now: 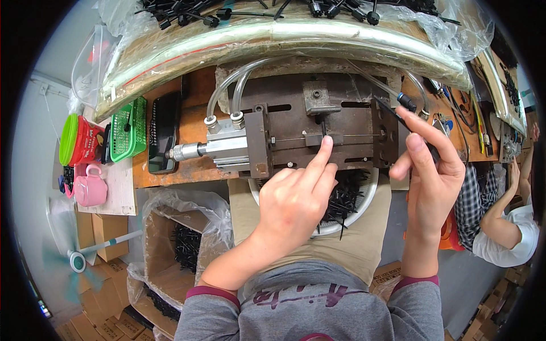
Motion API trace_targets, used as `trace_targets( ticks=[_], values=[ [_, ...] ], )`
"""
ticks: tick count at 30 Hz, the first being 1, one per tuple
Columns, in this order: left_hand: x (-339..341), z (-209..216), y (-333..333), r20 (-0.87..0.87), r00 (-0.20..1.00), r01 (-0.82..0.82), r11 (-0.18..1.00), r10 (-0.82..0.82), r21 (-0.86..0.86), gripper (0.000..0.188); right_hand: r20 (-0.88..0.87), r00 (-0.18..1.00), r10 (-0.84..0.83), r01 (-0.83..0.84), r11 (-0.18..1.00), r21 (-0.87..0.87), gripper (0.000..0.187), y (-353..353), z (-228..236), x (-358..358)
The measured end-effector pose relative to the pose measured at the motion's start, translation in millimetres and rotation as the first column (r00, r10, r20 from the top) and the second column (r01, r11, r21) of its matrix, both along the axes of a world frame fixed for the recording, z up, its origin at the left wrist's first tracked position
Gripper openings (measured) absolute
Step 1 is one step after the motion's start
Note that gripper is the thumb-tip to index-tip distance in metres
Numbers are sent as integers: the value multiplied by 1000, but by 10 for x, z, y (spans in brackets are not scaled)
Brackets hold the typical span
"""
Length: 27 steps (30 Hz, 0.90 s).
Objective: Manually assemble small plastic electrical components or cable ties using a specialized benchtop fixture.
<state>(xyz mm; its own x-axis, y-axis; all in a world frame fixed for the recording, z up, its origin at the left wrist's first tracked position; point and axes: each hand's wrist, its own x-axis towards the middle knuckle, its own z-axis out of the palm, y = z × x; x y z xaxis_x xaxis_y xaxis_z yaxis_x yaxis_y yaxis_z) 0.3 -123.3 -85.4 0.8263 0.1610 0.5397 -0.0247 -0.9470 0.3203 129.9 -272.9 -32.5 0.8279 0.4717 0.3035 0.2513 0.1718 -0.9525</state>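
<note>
My left hand [296,196] reaches over a dark metal fixture [352,91] with its index finger stretched out and the other fingers partly bent. That fingertip rests at a small metal block [339,138], against the lower end of a slim black part [324,124] standing below a bolted clamp block [317,98]. To the right, raised above the fixture's end, my right hand [429,170] is closed on a thin black plastic rod [391,111], pinched between thumb and fingers. The rod's far end lies partly behind the fingers. An air cylinder [230,152] is mounted on the fixture's left side.
Clear hoses [213,94] loop up from the cylinder. Black parts fill a round tray [347,199] on my lap and a plastic-lined carton [185,244]. A green basket [128,131], pink cup [91,186] and fan [77,261] are left; another person [506,233] sits right.
</note>
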Motion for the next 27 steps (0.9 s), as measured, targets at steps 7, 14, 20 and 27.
trace_targets(
  ticks=[7,14,20,27],
  values=[
    [1,49,-14,-55,998,-24,1000,25,15,31,-106,994,-11,17,999,50,27,9,-127,-100],
    [44,297,-95,363,925,219,940,-115,-262,46,94,982,165,-151,979,-139,35,209,-180,-376],
    [-39,438,69,328,942,181,936,-76,-303,41,138,901,411,-371,896,-242,46,354,20,-202],
    [-207,283,91,33,994,108,953,-103,-284,31,861,508,37,297,930,-215,33,1004,596,1075]
  ],
)
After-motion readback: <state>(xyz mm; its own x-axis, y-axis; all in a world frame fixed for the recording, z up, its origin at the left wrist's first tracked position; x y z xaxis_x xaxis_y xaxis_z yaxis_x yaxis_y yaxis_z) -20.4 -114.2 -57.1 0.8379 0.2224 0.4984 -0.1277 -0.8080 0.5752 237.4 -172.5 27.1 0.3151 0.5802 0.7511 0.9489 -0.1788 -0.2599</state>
